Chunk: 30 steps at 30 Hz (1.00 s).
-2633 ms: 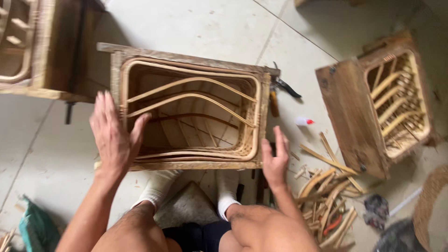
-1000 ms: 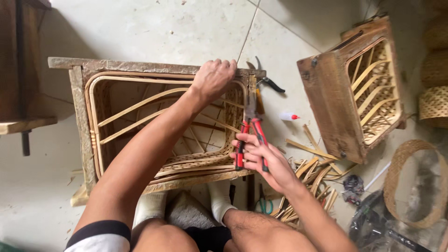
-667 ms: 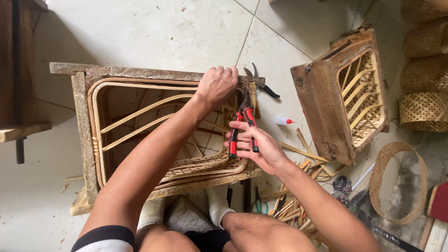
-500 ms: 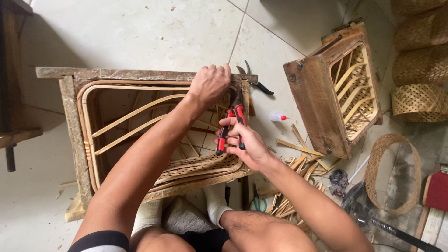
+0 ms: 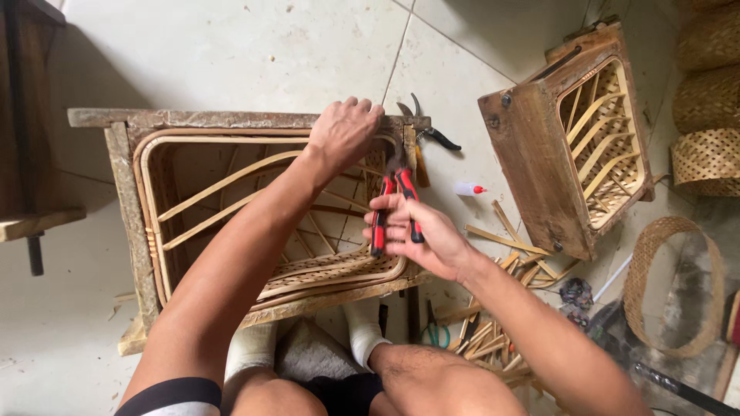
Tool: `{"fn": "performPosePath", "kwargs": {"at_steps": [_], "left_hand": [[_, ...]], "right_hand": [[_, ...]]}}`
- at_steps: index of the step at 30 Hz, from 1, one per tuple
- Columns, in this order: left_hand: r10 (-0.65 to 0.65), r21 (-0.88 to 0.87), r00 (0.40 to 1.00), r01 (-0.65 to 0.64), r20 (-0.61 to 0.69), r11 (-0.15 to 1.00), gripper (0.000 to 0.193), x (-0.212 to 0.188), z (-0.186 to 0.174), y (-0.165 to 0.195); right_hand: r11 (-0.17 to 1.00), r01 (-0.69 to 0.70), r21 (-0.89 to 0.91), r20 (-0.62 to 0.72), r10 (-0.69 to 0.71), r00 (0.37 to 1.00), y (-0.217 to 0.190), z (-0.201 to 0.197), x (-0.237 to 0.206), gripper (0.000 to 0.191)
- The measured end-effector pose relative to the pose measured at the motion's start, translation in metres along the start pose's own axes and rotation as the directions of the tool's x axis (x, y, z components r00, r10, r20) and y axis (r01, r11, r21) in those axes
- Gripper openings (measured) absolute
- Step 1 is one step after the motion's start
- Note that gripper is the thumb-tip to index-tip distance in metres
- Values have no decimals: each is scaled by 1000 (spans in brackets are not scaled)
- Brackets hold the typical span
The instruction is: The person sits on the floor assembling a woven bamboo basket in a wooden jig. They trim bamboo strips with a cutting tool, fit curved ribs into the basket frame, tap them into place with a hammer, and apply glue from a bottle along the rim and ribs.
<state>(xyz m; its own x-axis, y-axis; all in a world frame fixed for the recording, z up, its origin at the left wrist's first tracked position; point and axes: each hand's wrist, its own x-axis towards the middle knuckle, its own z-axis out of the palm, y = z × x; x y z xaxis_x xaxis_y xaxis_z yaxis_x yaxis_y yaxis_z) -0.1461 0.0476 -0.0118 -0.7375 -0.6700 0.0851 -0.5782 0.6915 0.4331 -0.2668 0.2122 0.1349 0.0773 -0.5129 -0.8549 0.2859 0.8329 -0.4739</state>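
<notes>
Red-handled pliers point(image 5: 395, 202) gripped in right hand point(image 5: 420, 235), long axis pointing up toward frame's point(image 5: 131, 223) top-right corner, clamped by left hand point(image 5: 343, 135) fingers directly above.

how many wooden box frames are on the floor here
3. One wooden frame lies in front of the person, under the left hand and the right hand with red-handled pliers. A second frame sits at right. A third is cut off at the left edge.
</notes>
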Motion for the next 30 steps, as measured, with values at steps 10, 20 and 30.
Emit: {"fn": "performPosePath", "kwargs": {"at_steps": [10, 20, 30], "left_hand": [[-275, 114, 945, 258, 177, 959, 69, -15, -19, -4], [-194, 268, 977, 165, 85, 949, 37, -6, 20, -25], [-112, -228, 974, 65, -198, 971, 68, -207, -86, 46]], "right_hand": [[850, 517, -103, -20, -521, 853, 47, -15, 9, 26], [814, 541, -210, -254, -580, 774, 98, -77, -9, 38], [449, -274, -851, -515, -609, 603, 323, -224, -34, 34]]}}
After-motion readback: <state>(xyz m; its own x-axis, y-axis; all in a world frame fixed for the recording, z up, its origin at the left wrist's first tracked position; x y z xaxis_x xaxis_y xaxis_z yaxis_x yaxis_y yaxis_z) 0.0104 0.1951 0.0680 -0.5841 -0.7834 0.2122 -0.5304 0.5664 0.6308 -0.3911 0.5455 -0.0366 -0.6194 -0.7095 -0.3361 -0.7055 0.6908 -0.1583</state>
